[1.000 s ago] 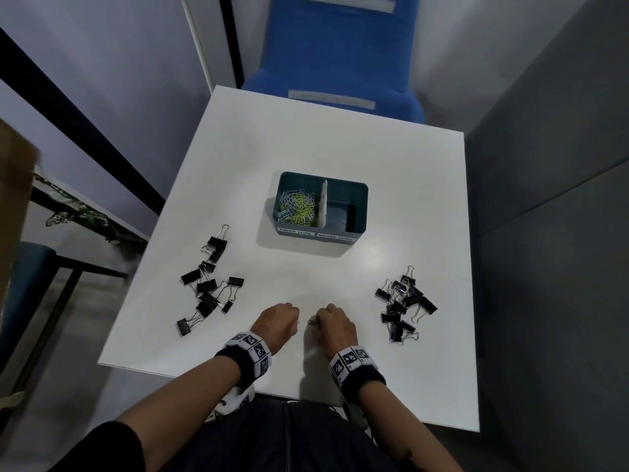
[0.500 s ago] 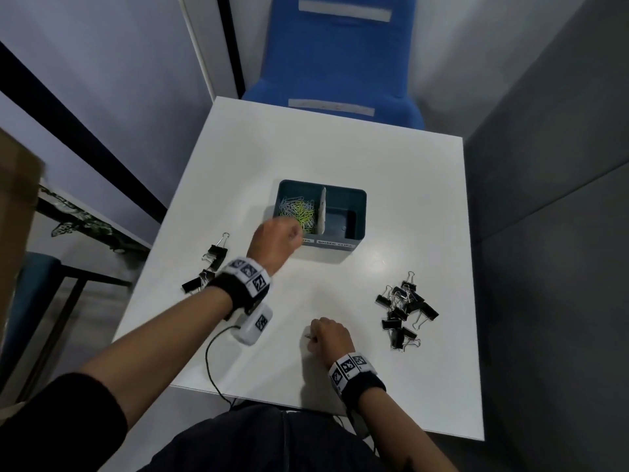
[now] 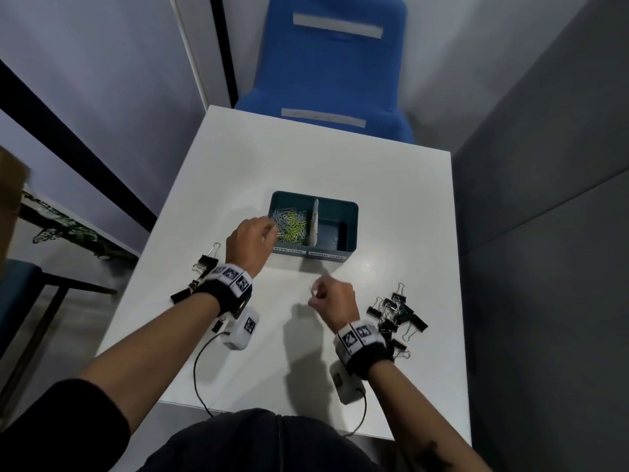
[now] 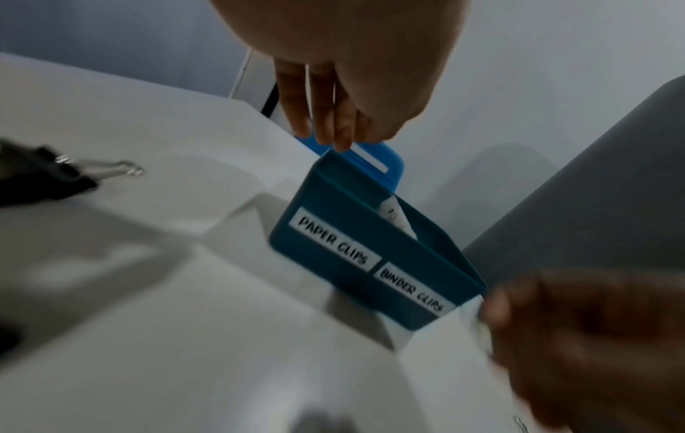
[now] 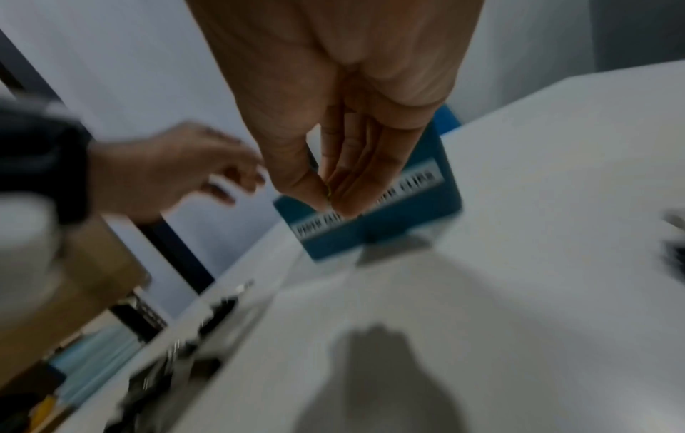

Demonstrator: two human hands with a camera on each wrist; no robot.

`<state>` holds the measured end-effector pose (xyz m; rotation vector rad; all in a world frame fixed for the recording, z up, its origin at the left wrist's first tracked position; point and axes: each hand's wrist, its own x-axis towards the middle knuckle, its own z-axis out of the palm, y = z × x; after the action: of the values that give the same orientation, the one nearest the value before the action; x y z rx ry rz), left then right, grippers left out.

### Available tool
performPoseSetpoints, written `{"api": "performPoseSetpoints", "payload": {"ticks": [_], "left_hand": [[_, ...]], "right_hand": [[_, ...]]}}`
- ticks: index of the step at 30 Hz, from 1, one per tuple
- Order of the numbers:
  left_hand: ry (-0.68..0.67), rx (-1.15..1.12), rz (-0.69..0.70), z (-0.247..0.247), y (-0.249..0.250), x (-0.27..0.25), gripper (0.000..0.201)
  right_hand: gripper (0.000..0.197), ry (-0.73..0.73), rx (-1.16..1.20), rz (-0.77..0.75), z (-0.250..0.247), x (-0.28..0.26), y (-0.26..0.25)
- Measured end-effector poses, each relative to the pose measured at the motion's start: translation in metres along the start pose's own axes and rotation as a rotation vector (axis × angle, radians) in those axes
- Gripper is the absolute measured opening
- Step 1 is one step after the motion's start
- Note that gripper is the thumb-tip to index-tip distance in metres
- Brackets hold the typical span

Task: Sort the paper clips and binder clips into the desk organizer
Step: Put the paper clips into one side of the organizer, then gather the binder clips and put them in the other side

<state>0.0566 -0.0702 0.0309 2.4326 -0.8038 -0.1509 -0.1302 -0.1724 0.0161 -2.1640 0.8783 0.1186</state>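
Note:
The teal organizer (image 3: 352, 233) stands mid-table, its front labelled "PAPER CLIPS" and "BINDER CLIPS" (image 4: 333, 234) (image 5: 407, 211). Coloured paper clips (image 3: 289, 224) fill its left compartment; the right one looks bare. My left hand (image 3: 253, 238) hovers at the organizer's left rim, fingers (image 4: 326, 117) hanging straight and holding nothing. My right hand (image 3: 332, 298) is above the table just in front of the organizer and pinches a small paper clip (image 5: 328, 192) between thumb and fingertips. Black binder clips lie in two heaps, left (image 3: 204, 265) and right (image 3: 396, 315).
A blue chair (image 3: 326, 80) stands past the table's far edge. A grey partition (image 3: 544, 199) runs along the right side. The left binder clip heap is partly hidden under my left wrist. The white table (image 3: 306, 158) drops off close at left and front.
My left hand has gone from the organizer's front-left corner to its left rim and its fingers have opened. My right hand has lifted and moved toward the organizer, still pinching.

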Motion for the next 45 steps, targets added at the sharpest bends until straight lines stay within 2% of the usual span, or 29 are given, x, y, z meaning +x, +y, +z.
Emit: {"api": "performPoseSetpoints", "payload": {"ticks": [3, 6, 9, 13, 15, 18, 20, 21, 23, 25, 27, 28, 30, 33, 39, 45], "left_hand": [[0.027, 0.014, -0.066, 0.002, -0.015, -0.031, 0.012], [-0.061, 0.066, -0.123, 0.011, -0.029, -0.051, 0.012], [-0.144, 0.084, -0.145, 0.015, -0.037, -0.058, 0.011], [-0.199, 0.089, -0.159, 0.013, -0.051, -0.057, 0.010], [-0.174, 0.087, -0.164, 0.009, -0.059, -0.054, 0.009], [-0.085, 0.097, -0.156, 0.004, -0.075, -0.050, 0.012], [-0.059, 0.132, -0.166, 0.001, -0.089, -0.046, 0.025], [-0.093, 0.162, -0.210, 0.000, -0.096, -0.044, 0.037], [-0.255, 0.251, -0.374, -0.003, -0.108, -0.041, 0.070], [-0.456, 0.302, -0.525, -0.003, -0.117, -0.041, 0.100], [-0.578, 0.246, -0.603, 0.000, -0.121, -0.045, 0.115], [-0.604, 0.226, -0.606, 0.004, -0.123, -0.047, 0.119], [-0.628, 0.260, -0.554, 0.010, -0.123, -0.052, 0.121], [-0.649, 0.330, -0.431, 0.021, -0.116, -0.060, 0.114], [-0.719, 0.399, -0.115, 0.048, -0.078, -0.082, 0.099], [-0.845, 0.402, 0.080, 0.060, -0.038, -0.104, 0.090]], "right_hand": [[0.010, 0.111, 0.036, -0.068, -0.025, 0.037, -0.039], [0.009, 0.190, -0.002, -0.046, -0.034, 0.078, -0.072], [0.008, 0.199, -0.049, -0.039, -0.036, 0.103, -0.088], [0.017, 0.171, -0.094, -0.069, -0.038, 0.101, -0.086], [0.019, 0.212, -0.055, -0.137, -0.039, 0.086, -0.076], [0.010, 0.320, -0.033, -0.182, -0.043, 0.054, -0.046], [0.010, 0.397, -0.089, -0.082, -0.047, 0.034, -0.010], [0.015, 0.428, -0.120, -0.005, -0.050, 0.026, 0.014], [0.029, 0.429, -0.187, 0.174, -0.055, 0.018, 0.064], [0.053, 0.335, -0.236, 0.398, -0.059, 0.013, 0.107], [0.079, 0.218, -0.239, 0.561, -0.062, 0.008, 0.135], [0.089, 0.170, -0.223, 0.596, -0.062, 0.007, 0.145], [0.102, 0.095, -0.179, 0.617, -0.059, 0.009, 0.156], [0.103, -0.007, -0.194, 0.599, -0.046, 0.014, 0.148], [0.090, -0.052, -0.339, 0.384, 0.000, 0.019, 0.099], [0.073, -0.122, -0.431, 0.141, 0.039, 0.014, 0.056]]}}
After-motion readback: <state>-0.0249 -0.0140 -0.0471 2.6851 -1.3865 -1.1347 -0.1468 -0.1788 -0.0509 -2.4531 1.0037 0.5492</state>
